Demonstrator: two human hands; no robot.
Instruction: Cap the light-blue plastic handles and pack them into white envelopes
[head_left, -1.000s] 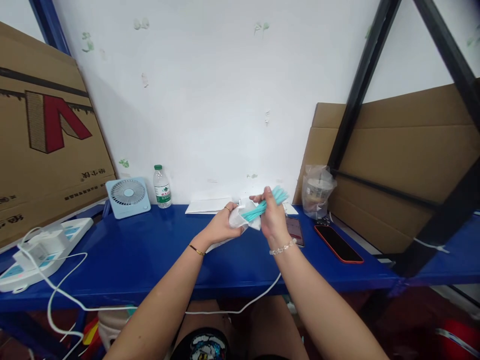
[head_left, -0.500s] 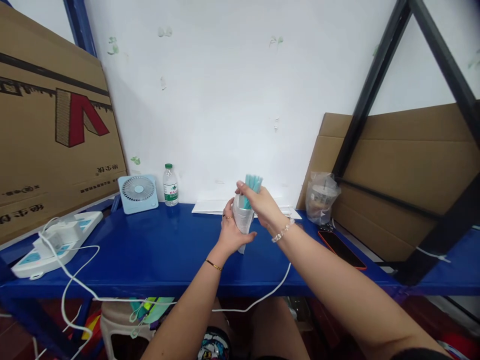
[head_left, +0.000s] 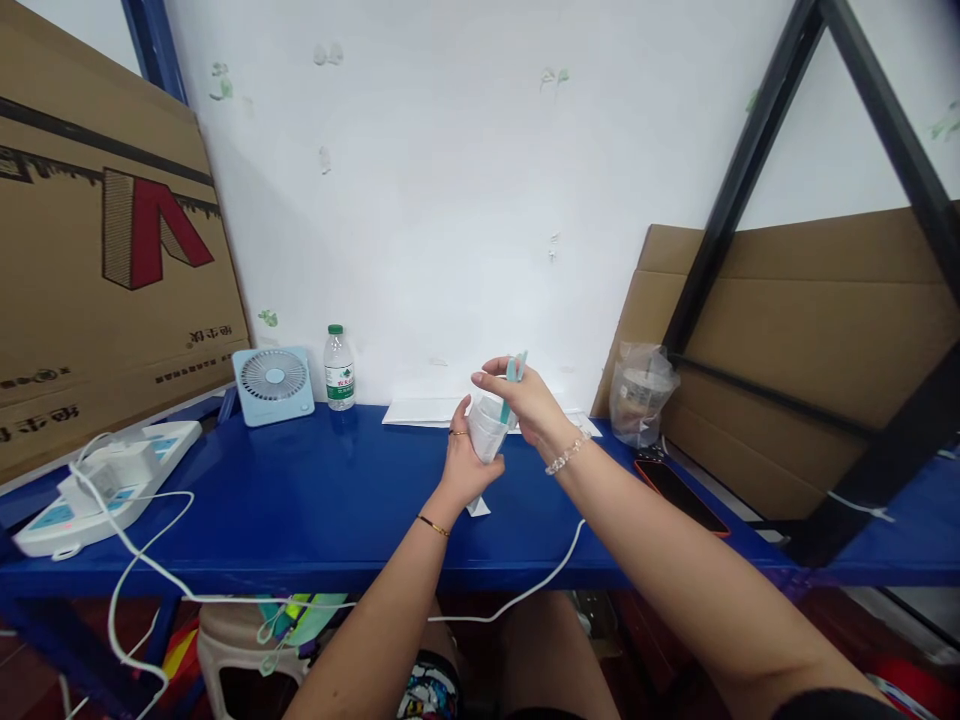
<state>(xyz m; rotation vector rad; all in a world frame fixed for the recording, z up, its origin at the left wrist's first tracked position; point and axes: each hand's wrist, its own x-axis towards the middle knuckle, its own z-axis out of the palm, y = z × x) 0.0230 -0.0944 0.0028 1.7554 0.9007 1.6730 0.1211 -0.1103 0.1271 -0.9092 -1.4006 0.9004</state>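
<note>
In the head view, my left hand (head_left: 466,462) is wrapped around a white, cup-like container or wrapper (head_left: 487,430), tilted above the desk. A pale flap sticks out below it. My right hand (head_left: 525,400) is closed on a few thin light-teal sticks (head_left: 514,370) at the container's upper right side. Their lower ends reach down by its rim; whether they are inside it I cannot tell. The exact kind of sticks is too small to make out.
On the blue desk (head_left: 300,500) stand a light-blue fan (head_left: 274,385), a water bottle (head_left: 340,370) and a power strip (head_left: 112,490). White papers (head_left: 424,411) lie by the wall. At right are a bagged drink cup (head_left: 642,395) and a phone (head_left: 681,495).
The teal sticks showed as a thick bundle in my right hand; now only a few show, more spread. The container in my left hand has tilted slightly and shows more of its rim.
</note>
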